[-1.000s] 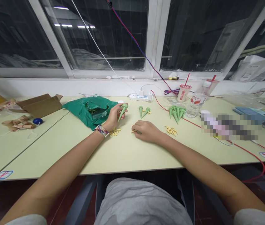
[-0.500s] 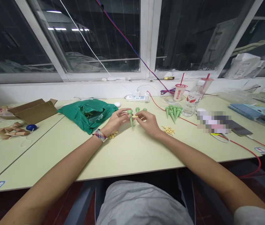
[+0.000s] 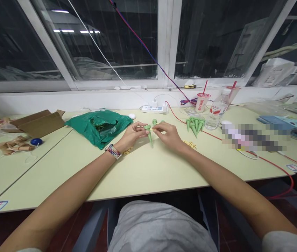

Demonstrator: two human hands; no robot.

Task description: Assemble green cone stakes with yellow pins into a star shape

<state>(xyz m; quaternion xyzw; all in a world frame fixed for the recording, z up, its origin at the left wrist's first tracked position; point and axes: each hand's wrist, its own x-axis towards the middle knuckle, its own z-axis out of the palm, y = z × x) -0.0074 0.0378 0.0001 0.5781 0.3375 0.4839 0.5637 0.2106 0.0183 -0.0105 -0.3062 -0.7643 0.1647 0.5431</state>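
My left hand (image 3: 132,134) grips a green cone-shaped plastic spike (image 3: 149,135) by its wide top, tip pointing down toward the table. My right hand (image 3: 168,134) pinches a small yellow piece (image 3: 152,130) and holds it against the side of the spike's top. The two hands meet over the pale yellow-green table (image 3: 143,168). Small yellow pieces (image 3: 126,151) lie under my left wrist and more yellow pieces (image 3: 190,144) lie beside my right wrist. Two more green spikes (image 3: 154,122) stand just behind my hands.
A cluster of green spikes (image 3: 195,125) sits to the right, near a water bottle (image 3: 216,110) and a cup with a straw (image 3: 201,102). A green plastic bag (image 3: 98,126) and a cardboard box (image 3: 36,121) lie left. A power strip (image 3: 153,109) and a red cable (image 3: 269,162) cross the table.
My right hand lifted a yellow piece off the table and brought it to the spike. My left hand moved the spike right and turned its tip downward.
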